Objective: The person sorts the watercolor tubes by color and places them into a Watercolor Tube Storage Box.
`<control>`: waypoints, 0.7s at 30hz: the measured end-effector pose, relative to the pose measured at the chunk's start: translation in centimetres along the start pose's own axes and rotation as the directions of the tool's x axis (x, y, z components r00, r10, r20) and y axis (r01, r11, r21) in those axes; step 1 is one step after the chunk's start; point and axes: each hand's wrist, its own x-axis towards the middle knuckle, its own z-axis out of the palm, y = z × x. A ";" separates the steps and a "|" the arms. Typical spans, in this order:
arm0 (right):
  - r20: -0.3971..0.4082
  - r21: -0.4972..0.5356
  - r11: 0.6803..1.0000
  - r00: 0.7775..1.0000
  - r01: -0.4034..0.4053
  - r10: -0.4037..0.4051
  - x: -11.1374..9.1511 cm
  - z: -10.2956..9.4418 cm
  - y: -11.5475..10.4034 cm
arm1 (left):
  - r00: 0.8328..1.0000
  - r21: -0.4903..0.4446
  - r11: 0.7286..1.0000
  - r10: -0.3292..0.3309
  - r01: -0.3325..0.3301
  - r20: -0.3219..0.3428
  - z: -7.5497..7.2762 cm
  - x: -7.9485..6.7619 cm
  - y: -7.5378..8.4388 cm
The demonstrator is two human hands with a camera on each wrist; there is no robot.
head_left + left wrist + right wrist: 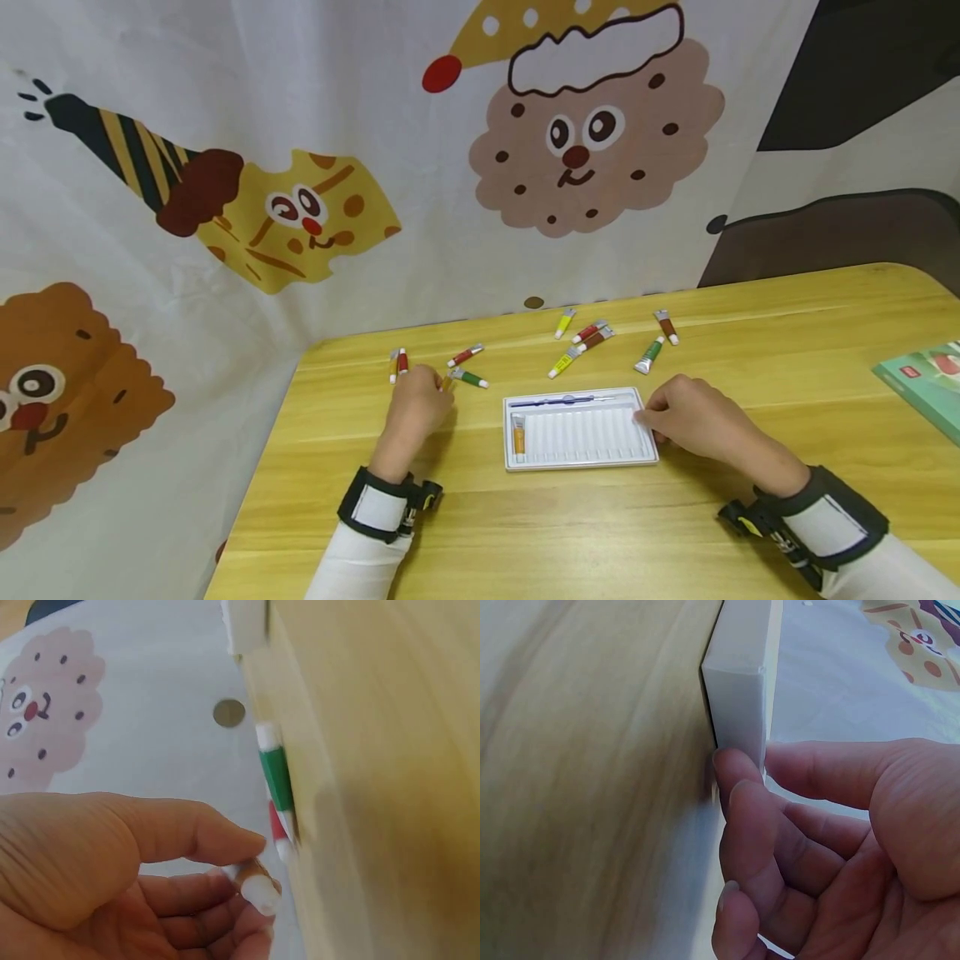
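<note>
My left hand [420, 404] pinches a small ochre paint tube [251, 879] between thumb and fingers, its white cap facing the wrist camera. Close beside that hand lie a green paint tube [471, 379], a red one [403, 361] and another ochre one [393, 367]. With thumb and fingertips, my right hand [697, 421] grips the right edge of a white plastic tray [581, 466], whose corner fills the top of the right wrist view. In the tray, one ochre tube [519, 437] occupies the leftmost slot, and a blue-handled paintbrush [551, 402] lies along the back groove.
Behind the tray lie several more tubes, among them a yellow tube [564, 362], a green tube [649, 355] and a brown tube [667, 327]. A light green box [926, 383] sits at the table's right. A printed cloth [420, 275] hangs along the back edge.
</note>
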 end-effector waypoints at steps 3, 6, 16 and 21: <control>-0.001 -0.003 1.000 1.000 0.000 0.000 0.0 0.0 0.1 | 0.999 -0.044 0.998 0.032 -0.033 -0.013 0.1 -0.3 0.5; -0.001 -0.004 1.000 1.000 0.002 -0.002 0.1 0.1 0.1 | 0.998 -0.070 0.996 0.062 -0.063 -0.016 0.2 -0.7 1.0; 0.001 -0.005 1.000 1.000 -0.003 0.003 0.1 0.1 0.1 | 0.981 -0.070 0.979 0.188 -0.192 -0.053 1.2 -2.1 2.7; -0.001 -0.006 1.000 1.000 0.000 0.000 0.0 0.1 0.1 | 0.979 -0.105 0.973 0.203 -0.204 -0.023 1.5 -2.8 3.5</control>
